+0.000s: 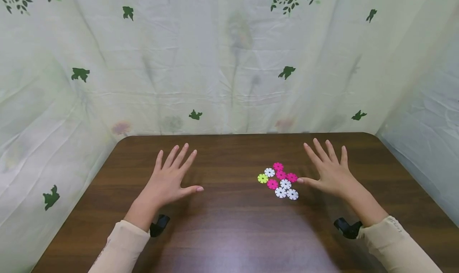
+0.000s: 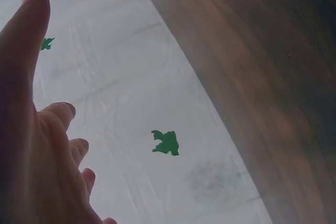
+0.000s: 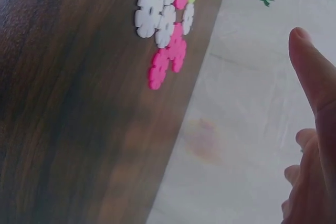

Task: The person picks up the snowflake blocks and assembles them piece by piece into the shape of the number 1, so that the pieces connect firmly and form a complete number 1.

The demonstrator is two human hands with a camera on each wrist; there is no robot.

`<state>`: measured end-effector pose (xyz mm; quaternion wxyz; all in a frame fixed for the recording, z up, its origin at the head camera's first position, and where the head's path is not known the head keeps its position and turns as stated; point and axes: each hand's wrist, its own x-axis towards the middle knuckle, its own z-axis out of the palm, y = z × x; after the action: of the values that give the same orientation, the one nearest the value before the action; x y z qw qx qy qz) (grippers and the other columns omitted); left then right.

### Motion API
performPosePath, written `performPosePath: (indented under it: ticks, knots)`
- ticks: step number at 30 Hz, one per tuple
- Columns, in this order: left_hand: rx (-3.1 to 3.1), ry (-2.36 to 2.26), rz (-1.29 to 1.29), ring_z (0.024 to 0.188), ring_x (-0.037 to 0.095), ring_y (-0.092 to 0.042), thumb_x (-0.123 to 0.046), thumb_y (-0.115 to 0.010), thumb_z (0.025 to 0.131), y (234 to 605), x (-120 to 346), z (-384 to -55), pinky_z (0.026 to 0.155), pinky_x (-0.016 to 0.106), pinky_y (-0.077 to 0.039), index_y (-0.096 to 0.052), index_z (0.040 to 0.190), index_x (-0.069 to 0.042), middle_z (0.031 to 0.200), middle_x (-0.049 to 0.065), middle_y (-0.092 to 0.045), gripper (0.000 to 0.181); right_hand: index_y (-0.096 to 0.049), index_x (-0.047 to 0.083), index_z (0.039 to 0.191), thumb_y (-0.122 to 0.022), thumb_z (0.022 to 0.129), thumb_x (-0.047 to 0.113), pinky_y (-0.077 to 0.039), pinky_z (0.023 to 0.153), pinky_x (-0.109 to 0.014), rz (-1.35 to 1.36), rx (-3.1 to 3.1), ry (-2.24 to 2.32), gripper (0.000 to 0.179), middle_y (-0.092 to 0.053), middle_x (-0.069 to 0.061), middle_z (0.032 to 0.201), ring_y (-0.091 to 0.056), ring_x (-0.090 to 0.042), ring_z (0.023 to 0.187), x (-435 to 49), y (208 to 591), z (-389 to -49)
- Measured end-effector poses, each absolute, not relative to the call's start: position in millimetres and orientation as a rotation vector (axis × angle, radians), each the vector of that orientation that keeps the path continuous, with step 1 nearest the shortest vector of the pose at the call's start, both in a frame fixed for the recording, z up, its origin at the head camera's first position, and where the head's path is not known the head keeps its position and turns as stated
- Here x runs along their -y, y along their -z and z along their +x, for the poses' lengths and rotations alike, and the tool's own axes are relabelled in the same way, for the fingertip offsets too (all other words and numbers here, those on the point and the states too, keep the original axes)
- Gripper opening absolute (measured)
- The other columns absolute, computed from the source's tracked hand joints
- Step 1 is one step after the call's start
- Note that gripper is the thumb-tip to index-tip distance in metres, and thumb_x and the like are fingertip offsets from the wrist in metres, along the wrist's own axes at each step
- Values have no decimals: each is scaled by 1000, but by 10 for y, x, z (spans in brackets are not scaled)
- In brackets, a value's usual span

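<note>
Several flower-shaped plastic discs with notched rims lie in a loose cluster right of the table's middle. Among them are white discs [image 1: 281,192], pink discs [image 1: 272,184] and one yellow-green disc [image 1: 263,179]. My right hand [image 1: 331,175] is spread just right of the cluster, its thumb tip overlapping the edge of a pink disc in the head view. Over the left part of the table, my left hand [image 1: 170,181] is spread too, fingers apart and holding nothing. The right wrist view shows the white discs [image 3: 149,11] and pink discs [image 3: 158,69] from the side.
The dark brown wooden table [image 1: 215,225] has rounded far corners. A pale cloth [image 1: 215,65] printed with green birds and leaves hangs behind it and along both sides. Black wrist devices are on the left wrist [image 1: 159,225] and right wrist [image 1: 348,228].
</note>
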<state>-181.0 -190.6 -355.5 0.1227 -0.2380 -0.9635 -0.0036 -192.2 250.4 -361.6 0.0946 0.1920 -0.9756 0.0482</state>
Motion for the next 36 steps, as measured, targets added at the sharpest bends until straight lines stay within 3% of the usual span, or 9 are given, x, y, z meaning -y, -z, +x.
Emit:
performPosePath:
  ticks: [6, 12, 22, 26, 31, 36]
  knots:
    - [2746, 61, -759, 135, 27, 0, -73, -43, 74, 3552, 1890, -1839, 102, 54, 0, -12, 145, -17, 150, 4, 2, 96, 1, 22, 145, -55, 76, 63, 13, 95, -61, 595, 2860, -202, 98, 1, -14, 149, 11, -38, 131, -2520, 3566, -1906]
    - [2580, 195, -864, 134, 26, -6, -70, -50, 73, 3577, 1821, -1872, 103, 51, -5, -13, 145, -13, 150, 4, -3, 99, -5, 16, 145, -62, 77, 54, 11, 96, -60, 617, 2824, -306, 97, -3, -17, 148, 9, -38, 132, -2534, 3543, -1884]
    - [2363, 522, -907, 131, 31, -19, -71, -47, 73, 3700, 1632, -1960, 103, 48, -15, -19, 142, -4, 147, 8, -17, 100, -20, 5, 141, -74, 71, 38, -3, 99, -59, 650, 2767, -514, 94, -22, -23, 141, -13, -45, 128, -2491, 3581, -1839]
    - [2355, 637, -905, 131, 28, -20, -65, -58, 70, 3738, 1517, -1970, 102, 47, -18, -15, 143, -5, 146, 9, -19, 103, -25, -2, 138, -77, 69, 30, -17, 98, -58, 717, 2719, -599, 92, -30, -25, 136, -24, -45, 123, -2466, 3631, -1817]
    - [2366, 762, -889, 131, 24, -20, -42, -79, 62, 3778, 1375, -1973, 103, 45, -20, -14, 144, -7, 145, 10, -22, 110, -26, -4, 137, -77, 70, 22, -27, 94, -55, 747, 2734, -765, 87, -32, -22, 135, -29, -40, 122, -2428, 3694, -1773]
    - [2397, 909, -865, 131, 22, -21, -30, -83, 62, 3812, 1228, -1969, 103, 42, -20, -16, 143, -7, 144, 10, -24, 107, -32, -5, 133, -77, 70, 16, -31, 92, -53, 754, 2741, -830, 80, -38, -23, 130, -35, -39, 119, -2387, 3805, -1743]
